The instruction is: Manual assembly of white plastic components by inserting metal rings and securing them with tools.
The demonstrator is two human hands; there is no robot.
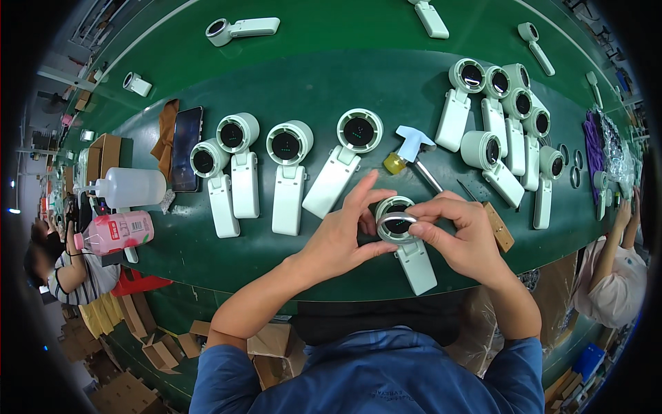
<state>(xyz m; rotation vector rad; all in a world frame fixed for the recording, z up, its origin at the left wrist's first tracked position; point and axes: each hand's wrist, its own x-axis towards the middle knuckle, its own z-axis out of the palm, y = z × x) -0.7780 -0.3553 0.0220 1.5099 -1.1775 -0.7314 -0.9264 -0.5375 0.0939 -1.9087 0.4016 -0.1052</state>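
Note:
In front of me at the near side of the table, a pale green handheld fan lies with its handle toward me. My left hand is curved round the left side of the fan's round head, its thumb at the lower edge. Between the thumb and fingers of my right hand is a thin silver ring, tilted over the dark face of the fan head. Whether the ring is seated anywhere on its rim cannot be made out.
Several similar fans lie left of my hands, more cluster at right. Beyond my hands lies a hammer. A wooden block and loose dark rings are rightward. Bottles and a phone lie left. People sit at both sides.

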